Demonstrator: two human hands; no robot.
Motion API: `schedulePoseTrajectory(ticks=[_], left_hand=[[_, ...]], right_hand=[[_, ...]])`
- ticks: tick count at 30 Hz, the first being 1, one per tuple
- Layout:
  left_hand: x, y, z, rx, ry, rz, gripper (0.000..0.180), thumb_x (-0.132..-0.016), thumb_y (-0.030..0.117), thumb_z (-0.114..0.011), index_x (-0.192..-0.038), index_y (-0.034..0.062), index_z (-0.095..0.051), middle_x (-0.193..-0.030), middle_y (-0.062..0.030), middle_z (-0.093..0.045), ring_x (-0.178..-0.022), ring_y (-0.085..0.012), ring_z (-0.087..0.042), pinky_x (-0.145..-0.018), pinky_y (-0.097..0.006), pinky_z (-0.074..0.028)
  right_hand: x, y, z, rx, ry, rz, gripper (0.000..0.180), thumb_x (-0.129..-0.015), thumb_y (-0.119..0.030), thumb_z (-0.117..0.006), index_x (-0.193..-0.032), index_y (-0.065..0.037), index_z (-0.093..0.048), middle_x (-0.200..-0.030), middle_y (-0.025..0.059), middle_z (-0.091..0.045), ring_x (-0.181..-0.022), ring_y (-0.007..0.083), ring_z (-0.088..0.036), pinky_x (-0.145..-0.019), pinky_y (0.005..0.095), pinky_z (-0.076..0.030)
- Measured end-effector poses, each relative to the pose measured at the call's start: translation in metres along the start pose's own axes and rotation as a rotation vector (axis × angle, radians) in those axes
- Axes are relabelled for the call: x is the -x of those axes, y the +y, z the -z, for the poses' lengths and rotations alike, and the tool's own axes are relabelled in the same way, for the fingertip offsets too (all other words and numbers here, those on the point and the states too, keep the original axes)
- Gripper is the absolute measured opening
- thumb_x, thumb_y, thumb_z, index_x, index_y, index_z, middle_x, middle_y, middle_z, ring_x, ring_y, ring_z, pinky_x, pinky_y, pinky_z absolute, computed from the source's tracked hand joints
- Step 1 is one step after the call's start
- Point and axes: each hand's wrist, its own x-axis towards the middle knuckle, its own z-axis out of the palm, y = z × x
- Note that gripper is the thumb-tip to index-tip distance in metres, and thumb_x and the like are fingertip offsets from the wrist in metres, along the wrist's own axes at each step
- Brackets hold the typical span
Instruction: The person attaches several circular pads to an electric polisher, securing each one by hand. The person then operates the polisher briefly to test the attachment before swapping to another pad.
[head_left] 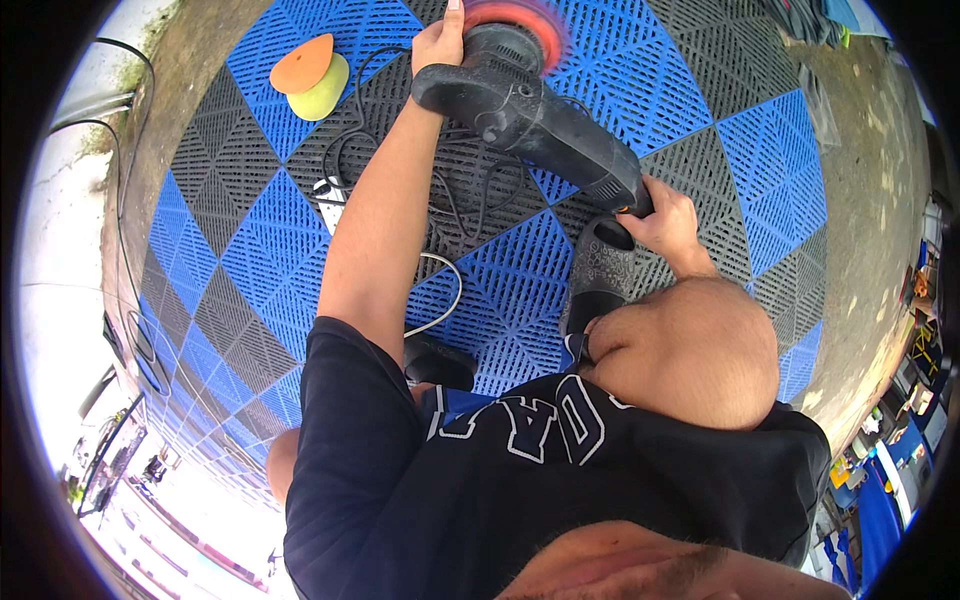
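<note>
A black electric polisher (560,125) with a thick loop handle is held up in front of me, its round red backing plate (548,35) blurred at the edge. My left hand (438,42) reaches past the loop handle and grips the polisher's head beside the plate; the thumb points upward and the other fingers are partly hidden. Around the rear end of the body, my right hand (662,218) is closed, close above my right knee. On the floor to the left lie an orange round pad (302,64) and a yellow round pad (320,92), overlapping.
Blue and dark grey slatted floor tiles (250,225) spread below. A black cord (362,100) loops across them towards a white power strip (330,203), partly behind my left forearm. My grey shoe (602,262) stands under the polisher. Tools and cloths (880,470) clutter the right edge.
</note>
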Motion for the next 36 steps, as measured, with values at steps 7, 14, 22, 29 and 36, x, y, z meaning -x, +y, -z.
schedulePoseTrajectory(ticks=[7, 14, 22, 29, 36], left_hand=[[0.005, -0.002, 0.001, 0.08, -0.022, 0.037, 0.071, -0.098, 0.061, -0.062, -0.105, -0.0091, -0.074, -0.099, -0.0134, -0.073, -0.086, -0.0185, -0.066, -0.08, -0.036, -0.054], [0.016, 0.008, -0.003, 0.15, -0.04, 0.089, 0.068, -0.099, 0.057, -0.064, -0.102, -0.0101, -0.073, -0.096, -0.0128, -0.072, -0.083, -0.0182, -0.065, -0.077, -0.034, -0.054], [0.017, 0.004, 0.006, 0.107, -0.064, 0.108, 0.065, -0.099, 0.057, -0.063, -0.102, -0.0076, -0.073, -0.095, -0.0123, -0.072, -0.082, -0.0178, -0.065, -0.076, -0.035, -0.054], [0.016, 0.0, 0.002, 0.165, -0.089, 0.087, 0.065, -0.099, 0.059, -0.063, -0.096, -0.0061, -0.072, -0.092, -0.0105, -0.07, -0.079, -0.0176, -0.064, -0.073, -0.035, -0.054], [0.015, -0.003, 0.005, 0.109, -0.071, 0.05, 0.065, -0.099, 0.059, -0.062, -0.099, -0.0057, -0.073, -0.094, -0.0106, -0.072, -0.081, -0.0171, -0.065, -0.074, -0.035, -0.054]], right_hand=[[0.002, 0.001, 0.0, 0.019, -0.013, 0.02, 0.064, -0.067, -0.031, -0.087, -0.116, 0.004, -0.067, -0.096, 0.0192, -0.074, -0.082, 0.0366, -0.073, -0.073, 0.0454, -0.059], [0.004, 0.002, -0.001, 0.024, 0.004, 0.019, 0.062, -0.068, -0.031, -0.087, -0.117, 0.001, -0.068, -0.097, 0.0185, -0.074, -0.082, 0.0368, -0.073, -0.073, 0.0455, -0.059], [0.002, -0.001, 0.002, 0.027, -0.039, -0.003, 0.062, -0.068, -0.033, -0.087, -0.118, 0.0, -0.068, -0.097, 0.0172, -0.074, -0.085, 0.0364, -0.073, -0.075, 0.0457, -0.059], [0.004, 0.001, 0.002, 0.02, -0.028, 0.015, 0.061, -0.069, -0.033, -0.087, -0.117, -0.001, -0.067, -0.095, 0.017, -0.073, -0.083, 0.0368, -0.073, -0.074, 0.0458, -0.059], [0.004, 0.0, 0.0, 0.026, -0.043, -0.001, 0.064, -0.068, -0.034, -0.087, -0.118, 0.001, -0.067, -0.096, 0.0183, -0.074, -0.084, 0.0371, -0.073, -0.075, 0.046, -0.059]])
